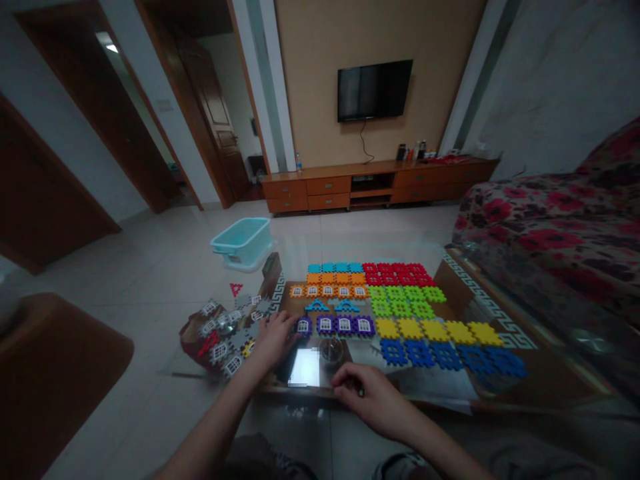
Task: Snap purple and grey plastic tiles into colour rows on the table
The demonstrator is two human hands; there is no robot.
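Note:
At the near left of the glass table, my left hand [276, 337] has its fingertips on the left edge of a purple window tile [303, 325]. That tile lies flat, slightly apart from a row of purple window tiles [345, 325] to its right. My right hand [367, 395] is by the table's near edge, fingers curled in and thumb near the index finger. What it holds, if anything, is hidden. Between the hands are a bright blurred rectangle [305, 367] and a round clear glass object [331, 352]. Two blue roof-shaped pieces [347, 306] lie beyond the purple row.
Yellow tiles [410, 329], dark blue tiles [419, 353], green tiles [395, 295], red tiles [397, 272] and orange tiles [327, 291] lie in rows. Loose grey and white pieces [233, 340] are heaped left. A light-blue tub [243, 243] stands beyond; a floral sofa [555, 207] is right.

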